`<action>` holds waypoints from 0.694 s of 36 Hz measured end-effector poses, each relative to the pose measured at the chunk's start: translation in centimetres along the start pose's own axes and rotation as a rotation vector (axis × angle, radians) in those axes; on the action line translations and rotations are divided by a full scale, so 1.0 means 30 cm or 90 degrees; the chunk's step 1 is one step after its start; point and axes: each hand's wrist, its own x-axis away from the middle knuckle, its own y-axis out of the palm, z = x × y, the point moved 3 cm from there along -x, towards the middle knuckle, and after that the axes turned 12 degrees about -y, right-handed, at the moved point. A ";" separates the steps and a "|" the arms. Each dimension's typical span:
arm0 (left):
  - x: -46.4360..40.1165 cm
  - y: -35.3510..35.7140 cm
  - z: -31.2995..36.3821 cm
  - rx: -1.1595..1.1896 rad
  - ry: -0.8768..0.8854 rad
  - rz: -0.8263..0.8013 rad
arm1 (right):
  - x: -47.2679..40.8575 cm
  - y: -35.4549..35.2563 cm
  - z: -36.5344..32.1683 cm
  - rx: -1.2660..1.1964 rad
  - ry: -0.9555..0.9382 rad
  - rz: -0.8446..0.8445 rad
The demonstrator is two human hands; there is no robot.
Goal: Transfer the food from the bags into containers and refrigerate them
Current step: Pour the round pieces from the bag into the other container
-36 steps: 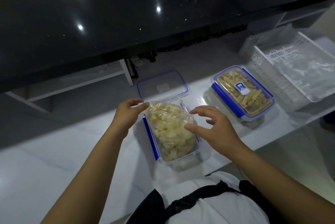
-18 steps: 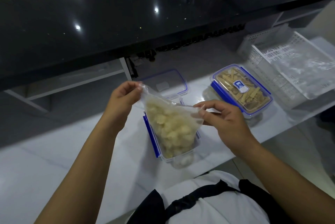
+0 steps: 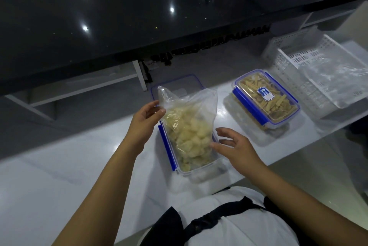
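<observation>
- Bag (image 3: 191,114): clear plastic, holding pale yellow food pieces, stands upright in the open container (image 3: 194,166), its lower end down inside and its loose top rising above the rim.
- Left hand (image 3: 146,120) pinches the bag's upper left corner between thumb and fingers.
- Right hand (image 3: 237,146) is spread, fingers apart and slightly bent; its fingertips are at the bag's lower right side, just over the container's right wall. It grips nothing.
- Container is clear with blue side clips, set on the white desk (image 3: 59,176) in front of the person.
- Lid (image 3: 179,84), clear with a blue rim, lies flat on the desk just behind the container, partly hidden by the bag.
- Second container (image 3: 265,97), to the right and apart from the first, is closed with its lid on, blue clips at the side; it holds tan stick-shaped food and has a blue-and-white label on top.
- White slotted basket (image 3: 288,60) stands at the far right of the desk, with crumpled clear plastic (image 3: 334,78) in it.
- Dark glossy counter (image 3: 119,16) runs across the back, above the desk.
</observation>
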 end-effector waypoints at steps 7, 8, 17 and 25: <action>-0.052 0.021 0.003 -0.086 -0.021 0.021 | -0.023 0.017 0.071 0.119 0.103 -0.047; -0.057 0.023 0.001 -0.104 -0.023 0.015 | -0.022 0.016 0.081 0.114 0.114 -0.047; -0.031 -0.004 -0.043 -0.131 -0.050 0.025 | -0.062 -0.014 0.093 0.020 0.143 -0.031; 0.162 -0.082 -0.144 -0.101 -0.117 0.042 | -0.232 -0.032 0.016 0.135 0.045 -0.077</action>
